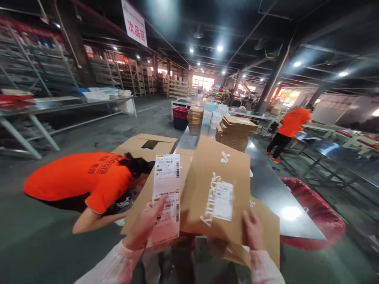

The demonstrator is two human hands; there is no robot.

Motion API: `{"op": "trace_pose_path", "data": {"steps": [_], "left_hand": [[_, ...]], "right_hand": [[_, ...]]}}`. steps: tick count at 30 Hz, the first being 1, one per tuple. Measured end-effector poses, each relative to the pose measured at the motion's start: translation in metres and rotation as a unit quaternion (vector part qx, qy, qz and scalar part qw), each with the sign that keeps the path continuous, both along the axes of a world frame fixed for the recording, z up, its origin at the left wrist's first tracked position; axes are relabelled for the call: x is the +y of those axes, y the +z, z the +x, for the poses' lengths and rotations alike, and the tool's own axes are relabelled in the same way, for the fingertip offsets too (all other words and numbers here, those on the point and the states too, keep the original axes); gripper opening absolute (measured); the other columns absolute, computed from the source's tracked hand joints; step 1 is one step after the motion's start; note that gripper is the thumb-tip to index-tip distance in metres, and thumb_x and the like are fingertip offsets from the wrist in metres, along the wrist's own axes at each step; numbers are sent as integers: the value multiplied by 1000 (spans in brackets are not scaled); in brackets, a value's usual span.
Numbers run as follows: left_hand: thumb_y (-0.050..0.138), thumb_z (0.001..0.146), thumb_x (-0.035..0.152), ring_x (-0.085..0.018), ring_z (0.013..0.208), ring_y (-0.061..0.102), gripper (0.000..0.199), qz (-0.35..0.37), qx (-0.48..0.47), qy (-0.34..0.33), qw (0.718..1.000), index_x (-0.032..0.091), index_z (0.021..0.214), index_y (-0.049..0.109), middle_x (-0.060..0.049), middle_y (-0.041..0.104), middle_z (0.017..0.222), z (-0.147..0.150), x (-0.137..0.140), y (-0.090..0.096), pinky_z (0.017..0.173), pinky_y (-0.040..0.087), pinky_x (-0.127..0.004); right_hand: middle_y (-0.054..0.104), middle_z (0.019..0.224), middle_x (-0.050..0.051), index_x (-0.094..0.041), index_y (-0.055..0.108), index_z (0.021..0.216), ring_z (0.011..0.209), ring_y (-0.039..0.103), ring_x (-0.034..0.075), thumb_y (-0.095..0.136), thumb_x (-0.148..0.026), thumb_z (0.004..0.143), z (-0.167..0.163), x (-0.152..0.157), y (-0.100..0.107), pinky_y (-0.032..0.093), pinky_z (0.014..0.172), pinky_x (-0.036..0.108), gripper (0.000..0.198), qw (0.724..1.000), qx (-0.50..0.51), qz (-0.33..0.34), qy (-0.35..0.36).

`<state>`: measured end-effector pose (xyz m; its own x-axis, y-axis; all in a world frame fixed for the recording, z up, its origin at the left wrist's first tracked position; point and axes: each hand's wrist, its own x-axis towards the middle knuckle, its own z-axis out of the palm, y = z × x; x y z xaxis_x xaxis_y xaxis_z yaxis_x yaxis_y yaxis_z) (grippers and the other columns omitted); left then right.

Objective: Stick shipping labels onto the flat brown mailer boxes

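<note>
Two things held in my view: left hand (146,223) pinches printed label strip (166,173), right hand (253,228) grips edge of cardboard carton (197,177), tilted at near end of metal surface (268,189), apparently so its white label (223,201) faces me.

The box (197,189) is matt, smooth cardboard; the label (223,203) on it and the slips (166,181) are smooth white paper. The worktop (266,197) looks like sheet metal, glossy, with bright glare toward its near right corner. Beside that corner, the bag (321,215) is shiny, crinkled red plastic. Toward the far edge, the stack (232,136) is matt cardboard, roughly layered. The sleeves (114,262) are matt cloth.
</note>
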<state>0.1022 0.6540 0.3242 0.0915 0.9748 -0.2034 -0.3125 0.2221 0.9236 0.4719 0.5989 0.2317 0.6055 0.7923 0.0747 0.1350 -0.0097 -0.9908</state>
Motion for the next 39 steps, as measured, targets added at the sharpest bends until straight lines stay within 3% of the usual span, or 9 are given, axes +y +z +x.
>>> {"op": "trace_pose_path", "data": {"steps": [3, 5, 7, 10, 14, 18, 28, 33, 39], "left_hand": [[76, 60, 56, -24, 81, 68, 64, 12, -8, -20, 1000, 12, 105, 63, -11, 73, 95, 8, -19, 5, 69, 54, -31], [76, 63, 53, -21, 78, 68, 66, 28, -8, -47, 998, 15, 114, 59, -9, 72, 97, 15, -27, -3, 66, 54, -28], [74, 66, 53, -20, 75, 67, 65, 35, -8, -90, 995, 16, 117, 57, -8, 72, 96, 26, -34, -15, 64, 53, -27], [71, 71, 52, -21, 78, 67, 53, 65, 24, -179, 981, 14, 107, 64, -9, 72, 92, 42, -44, -28, 69, 53, -29], [73, 69, 47, -25, 99, 63, 49, 112, 34, -133, 984, 16, 107, 66, -10, 70, 108, 44, -42, -27, 87, 48, -32], [78, 59, 52, -18, 70, 62, 46, 48, 14, -22, 999, 12, 81, 69, -7, 71, 76, 29, -32, -28, 69, 48, -29], [76, 54, 61, -12, 55, 47, 53, 9, -4, 122, 993, 11, 64, 63, 0, 58, 58, 24, -29, -72, 56, 36, -25], [88, 37, 47, -11, 54, 49, 59, -60, -80, -3, 995, 8, 76, 68, -2, 61, 62, 14, -23, -98, 58, 38, -25], [83, 41, 56, -16, 61, 56, 61, -105, -7, -29, 994, 8, 77, 73, -8, 68, 69, 1, -81, -175, 60, 41, -28]], "right_hand": [[71, 89, 15, -21, 66, 83, 101, 62, 39, 71, -60, 48, 59, -35, 14, 49, 86, 54, 53, 977, -81, -132, -149], [69, 91, 21, -22, 63, 69, 101, 60, 45, 76, -54, 38, 55, -38, 23, 44, 86, 62, 47, 951, -153, -199, -182], [67, 99, 23, -20, 65, 73, 101, 60, 44, 77, -53, 38, 12, -29, 35, 45, 85, 61, 50, 969, -150, -182, -80], [67, 112, 15, -21, 65, 104, 99, 64, 33, 72, -59, 56, -87, -10, 54, 52, 83, 51, 62, 956, 37, -79, 280], [71, 104, 11, -19, 67, 100, 96, 66, 28, 67, -56, 71, -178, -6, 63, 50, 90, 45, 47, 923, 90, -13, 373], [74, 93, 10, -15, 69, 96, 85, 67, 28, 75, -54, 64, -191, 5, 64, 53, 78, 42, 50, 883, 47, -68, 461], [73, 81, 8, -21, 76, 80, 76, 65, 25, 65, -56, 71, -199, 61, 64, 51, 69, 35, 38, 884, -142, -42, 443], [68, 102, 11, -20, 75, 73, 98, 62, 25, 69, -40, 67, -203, 136, 37, 47, 89, 36, 22, 908, -282, -7, 311], [49, 133, 22, -11, 72, 97, 121, 46, 40, 70, -34, 66, -218, 205, 13, 33, 101, 56, 39, 898, -385, -77, 198]]}}
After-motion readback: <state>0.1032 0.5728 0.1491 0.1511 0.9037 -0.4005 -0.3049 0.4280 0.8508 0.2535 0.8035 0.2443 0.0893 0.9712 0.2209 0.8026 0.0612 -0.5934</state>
